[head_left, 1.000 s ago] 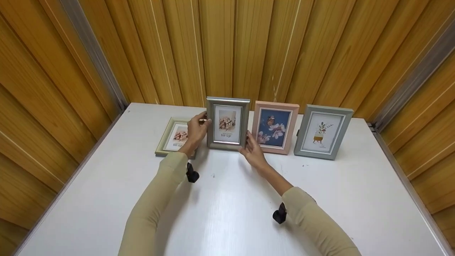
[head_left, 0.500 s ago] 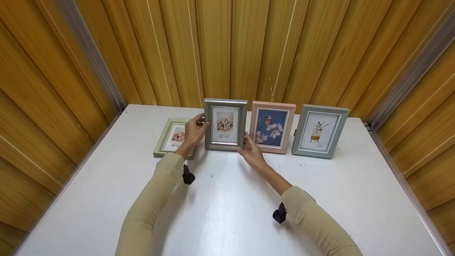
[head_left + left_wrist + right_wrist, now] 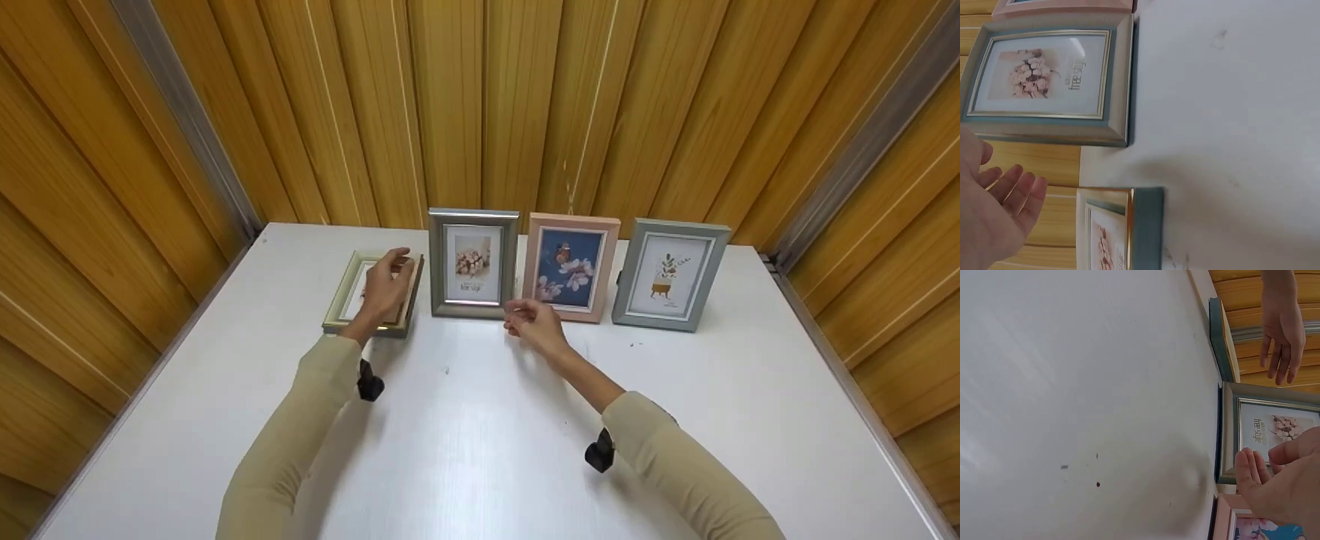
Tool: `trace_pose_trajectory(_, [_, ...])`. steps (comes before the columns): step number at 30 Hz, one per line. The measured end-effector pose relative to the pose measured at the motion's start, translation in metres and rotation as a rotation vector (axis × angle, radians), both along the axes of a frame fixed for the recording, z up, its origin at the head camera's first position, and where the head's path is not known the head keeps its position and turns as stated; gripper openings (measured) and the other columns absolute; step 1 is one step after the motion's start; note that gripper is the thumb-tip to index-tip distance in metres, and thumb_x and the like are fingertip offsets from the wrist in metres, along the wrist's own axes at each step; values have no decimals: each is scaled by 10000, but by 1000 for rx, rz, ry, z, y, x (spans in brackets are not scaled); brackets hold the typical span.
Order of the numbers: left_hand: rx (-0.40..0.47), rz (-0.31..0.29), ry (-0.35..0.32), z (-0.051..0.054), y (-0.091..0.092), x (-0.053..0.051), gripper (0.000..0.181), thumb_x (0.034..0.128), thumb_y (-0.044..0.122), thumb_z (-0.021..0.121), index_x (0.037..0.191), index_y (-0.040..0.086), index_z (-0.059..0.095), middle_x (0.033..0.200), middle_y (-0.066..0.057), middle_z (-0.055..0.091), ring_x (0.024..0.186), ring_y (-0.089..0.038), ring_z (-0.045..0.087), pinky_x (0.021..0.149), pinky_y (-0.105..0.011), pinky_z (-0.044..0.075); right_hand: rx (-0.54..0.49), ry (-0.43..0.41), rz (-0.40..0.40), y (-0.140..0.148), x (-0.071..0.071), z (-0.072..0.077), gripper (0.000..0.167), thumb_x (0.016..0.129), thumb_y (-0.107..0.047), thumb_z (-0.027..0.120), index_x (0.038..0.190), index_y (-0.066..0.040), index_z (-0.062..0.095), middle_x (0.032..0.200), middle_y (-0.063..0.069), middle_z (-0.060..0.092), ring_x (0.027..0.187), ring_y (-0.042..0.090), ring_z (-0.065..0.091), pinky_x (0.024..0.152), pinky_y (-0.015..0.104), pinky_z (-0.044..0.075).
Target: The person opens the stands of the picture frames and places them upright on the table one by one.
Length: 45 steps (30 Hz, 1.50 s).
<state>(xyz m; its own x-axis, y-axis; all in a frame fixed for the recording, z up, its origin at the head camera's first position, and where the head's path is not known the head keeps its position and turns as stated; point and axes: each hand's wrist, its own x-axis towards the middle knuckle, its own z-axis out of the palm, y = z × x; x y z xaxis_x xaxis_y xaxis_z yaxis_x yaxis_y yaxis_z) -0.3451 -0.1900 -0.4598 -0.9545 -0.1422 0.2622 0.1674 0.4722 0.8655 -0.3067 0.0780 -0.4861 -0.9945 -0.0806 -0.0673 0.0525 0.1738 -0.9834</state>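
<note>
A grey-green picture frame (image 3: 474, 309) with a flower photo stands upright on the table. Left of it, a pale green picture frame (image 3: 341, 304) lies flat, face up, partly covered in the head view by my left hand (image 3: 386, 289). That hand hovers over the flat frame with loosely bent fingers, holding nothing; the left wrist view shows its palm (image 3: 994, 208) apart from both frames. My right hand (image 3: 538, 326) is just in front of the standing frame's lower right corner, fingers relaxed and nothing in them. Whether its fingertips touch that frame, I cannot tell.
Right of the grey-green frame stand a pink picture frame (image 3: 574, 313) with a butterfly print and a blue-green picture frame (image 3: 636, 285) with a plant print. All sit near the back edge of the white table (image 3: 480, 435), before a wood-look wall (image 3: 517, 105).
Both hands have let go of the grey-green frame, which stays standing. My left hand has moved left over the flat frame. My right hand has drawn slightly down from the corner.
</note>
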Motion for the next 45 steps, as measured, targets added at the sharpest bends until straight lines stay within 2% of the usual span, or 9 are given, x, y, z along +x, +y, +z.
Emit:
trace_pose_trajectory(6, [-92, 117, -15, -14, -40, 8, 353, 978, 30, 547, 1315, -67, 588, 1236, -280, 644, 1161, -397, 597, 1017, -512, 476, -8, -5, 127, -29, 7, -4, 286, 964, 72, 584, 1238, 147, 619, 1034, 272, 699, 847, 222, 723, 831, 335, 625])
trace_pose_trajectory(10, [-190, 213, -96, -28, -66, 15, 418, 973, 56, 551, 1367, -82, 545, 1354, -308, 555, 1295, -442, 495, 1078, -570, 422, -10, -53, 194, -52, 11, -19, 406, 957, 58, 594, 1355, 124, 546, 1124, 283, 683, 897, 198, 727, 855, 338, 622])
trace_pose_trajectory(14, [-224, 290, -190, -38, -84, 22, 471, 979, 82, 540, 1415, -91, 497, 1434, -336, 480, 1364, -486, 425, 1100, -615, 399, -10, -88, 227, -73, 17, -28, 518, 938, 43, 606, 1435, 101, 470, 1213, 283, 651, 1029, 289, 714, 906, 346, 608])
trace_pose_trajectory(17, [-205, 283, -225, -43, -91, 26, 492, 981, 71, 517, 1432, -116, 458, 1432, -362, 471, 1361, -504, 430, 1116, -607, 388, 7, -53, 263, -87, 18, -32, 556, 925, 22, 618, 1443, 126, 445, 1273, 307, 627, 1146, 359, 676, 958, 347, 587])
trace_pose_trajectory(24, [-176, 163, -339, -45, -86, 31, 594, 995, 110, 444, 1514, -141, 305, 1494, -392, 417, 1418, -509, 406, 1194, -574, 341, -13, -45, 366, -115, 18, -36, 656, 945, -18, 630, 1516, 126, 342, 1522, 310, 456, 1435, 416, 456, 1176, 414, 420])
trace_pose_trajectory(27, [-193, 143, -346, -43, -84, 32, 568, 980, 120, 450, 1477, -139, 354, 1426, -386, 489, 1340, -500, 494, 1127, -581, 415, 17, -49, 432, -124, 18, -32, 707, 954, -73, 638, 1553, 88, 298, 1596, 272, 377, 1500, 396, 365, 1246, 442, 309])
trace_pose_trajectory(31, [-202, 136, -384, -36, -83, 30, 544, 978, 135, 456, 1445, -133, 378, 1372, -361, 534, 1268, -469, 544, 1079, -577, 443, 83, -11, 488, -134, 15, -29, 747, 943, -105, 650, 1561, 87, 277, 1619, 260, 342, 1522, 383, 330, 1263, 443, 269])
trace_pose_trajectory(39, [-65, 144, -526, -17, -84, 21, 684, 984, 203, 452, 1554, -95, 218, 1580, -349, 321, 1478, -473, 328, 1215, -556, 314, 95, 24, 463, -136, 10, -25, 723, 934, -96, 650, 1541, 105, 313, 1590, 273, 389, 1500, 386, 368, 1247, 448, 303])
trace_pose_trajectory(45, [86, 170, -559, -15, -85, 22, 669, 992, 195, 399, 1561, -91, 192, 1601, -331, 283, 1513, -441, 279, 1237, -532, 291, 32, -11, 369, -134, 10, -19, 680, 918, -75, 649, 1508, 117, 370, 1553, 295, 430, 1465, 415, 411, 1218, 470, 352])
